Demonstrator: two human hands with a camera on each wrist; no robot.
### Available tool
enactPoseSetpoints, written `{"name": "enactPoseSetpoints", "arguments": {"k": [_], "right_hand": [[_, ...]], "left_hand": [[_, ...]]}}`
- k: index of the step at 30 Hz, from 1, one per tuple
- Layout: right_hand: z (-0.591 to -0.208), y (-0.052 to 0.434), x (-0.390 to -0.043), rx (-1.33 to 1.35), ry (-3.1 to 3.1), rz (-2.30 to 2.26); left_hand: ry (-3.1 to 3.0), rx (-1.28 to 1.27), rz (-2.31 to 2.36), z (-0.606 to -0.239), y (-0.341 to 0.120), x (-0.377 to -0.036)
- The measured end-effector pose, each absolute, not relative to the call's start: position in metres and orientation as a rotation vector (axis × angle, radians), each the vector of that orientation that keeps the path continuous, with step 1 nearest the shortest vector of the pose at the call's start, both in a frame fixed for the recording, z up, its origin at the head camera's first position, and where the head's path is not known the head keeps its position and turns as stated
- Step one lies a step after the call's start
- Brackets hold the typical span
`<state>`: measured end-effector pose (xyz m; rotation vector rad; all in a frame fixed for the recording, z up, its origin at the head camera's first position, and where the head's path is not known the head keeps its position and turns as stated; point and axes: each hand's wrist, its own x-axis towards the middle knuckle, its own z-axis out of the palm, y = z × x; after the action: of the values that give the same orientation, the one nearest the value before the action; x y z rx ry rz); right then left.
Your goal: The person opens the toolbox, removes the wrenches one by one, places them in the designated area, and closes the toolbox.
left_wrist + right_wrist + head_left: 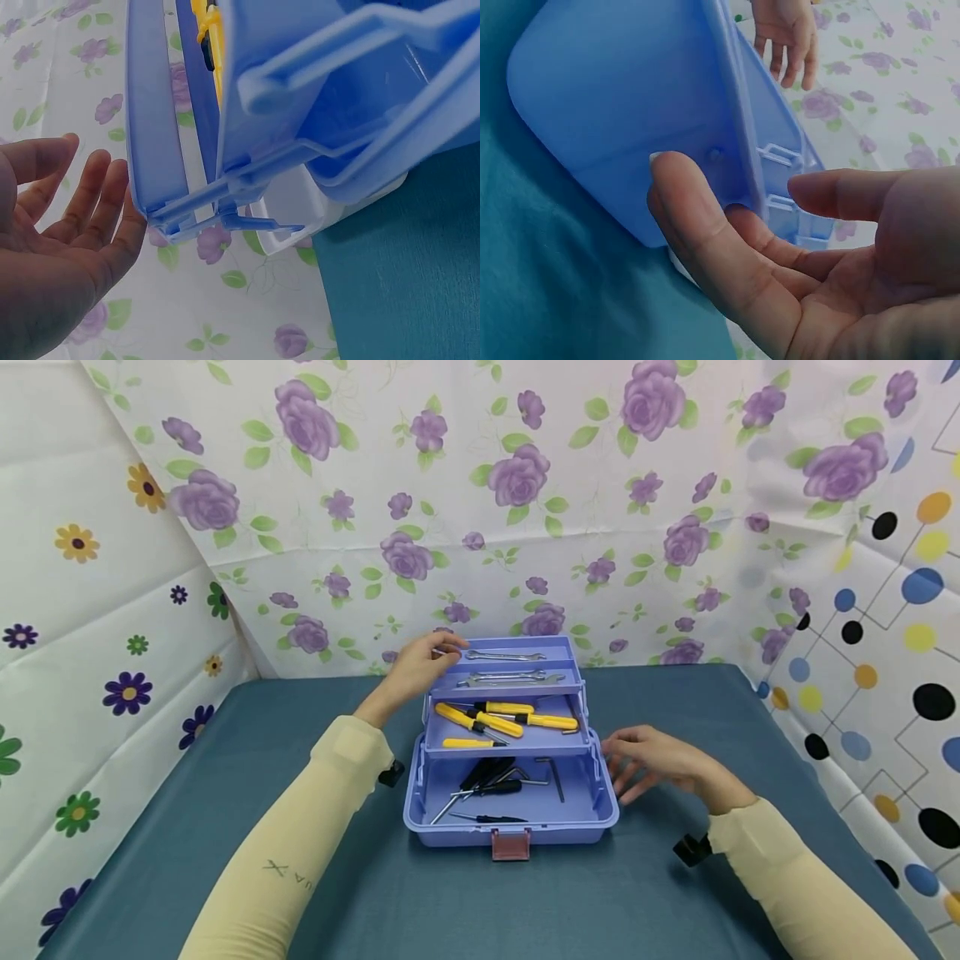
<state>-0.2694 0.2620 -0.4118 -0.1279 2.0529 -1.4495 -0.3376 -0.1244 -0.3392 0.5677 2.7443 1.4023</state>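
A blue-purple toolbox (pixel 517 837) stands with its stepped trays raised. My left hand (pixel 422 662) is at the left end of the top tray (pixel 517 643); in the left wrist view its fingers (pixel 97 202) are loosely bent and hold nothing, the nearest at the tray's edge. Beside the toolbox's right wall, my right hand (pixel 660 764) has thumb and fingers apart, with nothing between them. Wrenches (pixel 506 657) lie in the upper trays. Several yellow-handled screwdrivers (pixel 551 722) fill the lower tray, while black-handled screwdrivers (pixel 498 787) and hex keys (pixel 557 779) lie in the bottom.
A dark teal cloth (pixel 330 877) covers the table around the toolbox. Behind it hangs a white sheet with purple flowers (pixel 517 477); patterned sheets stand at both sides. The toolbox's brownish latch (pixel 511 845) faces the front. A white part (pixel 289 199) shows behind the toolbox.
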Motion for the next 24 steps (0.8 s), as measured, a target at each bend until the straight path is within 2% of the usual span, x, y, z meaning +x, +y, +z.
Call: {"name": "enactPoseSetpoints", "arguments": {"k": [6,24], "right_hand": [[-0.417,0.258,-0.269,-0.104,1.984,-1.475],[-0.423,0.255,-0.272,-0.131,1.88,-1.556]], "left_hand": [[2.717,0.634,1.37,-0.337,-0.121,-0.338],[2.68,0.616,1.378,-0.339,-0.119,-0.338]]}}
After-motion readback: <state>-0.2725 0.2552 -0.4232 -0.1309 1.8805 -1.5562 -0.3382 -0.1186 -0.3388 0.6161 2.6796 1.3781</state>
